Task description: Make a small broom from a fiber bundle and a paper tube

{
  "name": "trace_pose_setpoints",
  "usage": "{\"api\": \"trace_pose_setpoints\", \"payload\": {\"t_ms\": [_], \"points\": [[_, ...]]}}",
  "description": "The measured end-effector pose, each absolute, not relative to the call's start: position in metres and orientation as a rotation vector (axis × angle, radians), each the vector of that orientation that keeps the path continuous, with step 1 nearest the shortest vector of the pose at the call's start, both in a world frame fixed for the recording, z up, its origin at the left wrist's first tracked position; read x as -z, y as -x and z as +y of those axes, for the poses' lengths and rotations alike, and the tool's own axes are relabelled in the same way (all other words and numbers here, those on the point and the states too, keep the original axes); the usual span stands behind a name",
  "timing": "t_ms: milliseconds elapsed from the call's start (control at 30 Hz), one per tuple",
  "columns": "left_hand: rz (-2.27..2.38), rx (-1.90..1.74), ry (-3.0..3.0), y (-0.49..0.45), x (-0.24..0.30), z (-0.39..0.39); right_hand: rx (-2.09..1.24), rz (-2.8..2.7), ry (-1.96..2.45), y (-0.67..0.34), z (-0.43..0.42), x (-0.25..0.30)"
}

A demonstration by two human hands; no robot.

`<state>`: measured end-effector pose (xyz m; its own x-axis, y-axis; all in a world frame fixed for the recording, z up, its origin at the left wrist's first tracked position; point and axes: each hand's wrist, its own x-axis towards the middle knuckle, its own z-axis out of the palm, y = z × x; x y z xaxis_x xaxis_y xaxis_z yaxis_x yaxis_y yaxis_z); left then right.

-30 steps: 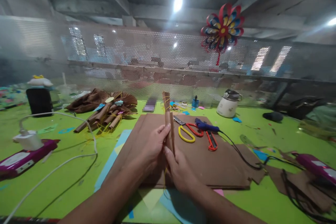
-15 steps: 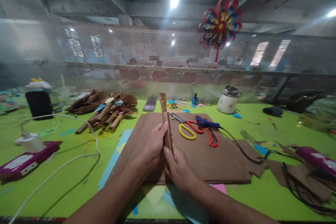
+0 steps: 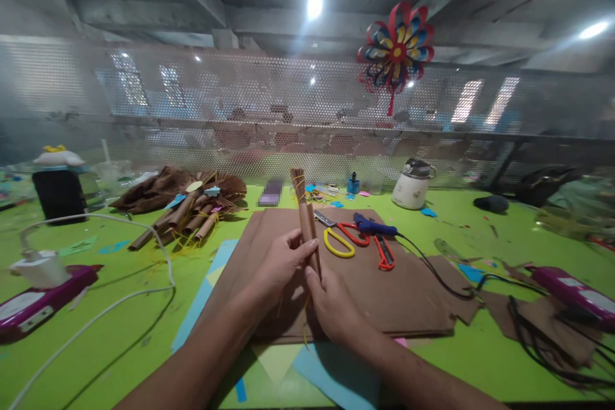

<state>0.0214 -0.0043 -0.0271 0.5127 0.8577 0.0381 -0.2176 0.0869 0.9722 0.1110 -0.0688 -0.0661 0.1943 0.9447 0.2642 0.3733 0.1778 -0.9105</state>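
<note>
Both hands grip a brown rolled-paper stick [image 3: 306, 221], held upright and tilted slightly, with yellow string wound round its pleated top. My left hand [image 3: 291, 256] pinches its middle with thumb and fingers. Lower down, my right hand [image 3: 331, 301] is closed round the bottom end, where a loose yellow string hangs. Beneath them lies a stack of brown paper sheets [image 3: 384, 301]. On that stack, right of the hands, are scissors [image 3: 339, 242] with red and yellow handles, a blue glue gun [image 3: 375, 225] and a red utility knife [image 3: 385, 253].
Several similar brown paper sticks [image 3: 192, 214] lie back left. A purple power strip [image 3: 48, 298] with a white charger and cable is at left; another purple strip [image 3: 571, 291] is at right. A white jug [image 3: 411, 186] and a blue bottle [image 3: 353, 184] stand behind. A paper pinwheel flower [image 3: 396, 51] hangs above.
My left hand has slid down the stick a little and its thumb now lies across it. The stick's lower part has shifted slightly right, and the whole view has moved a little.
</note>
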Motion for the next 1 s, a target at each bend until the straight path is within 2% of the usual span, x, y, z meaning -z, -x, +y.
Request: {"api": "trace_pose_setpoints", "payload": {"t_ms": [800,1000], "points": [[0.523,-0.903,-1.043,-0.021,0.024,-0.005,-0.687,-1.356,1.192,-0.105,-0.070,0.067],[0.593,-1.029,-0.926,-0.018,0.025,0.004,-0.701,-1.382,1.194,-0.100,-0.074,0.065]]}}
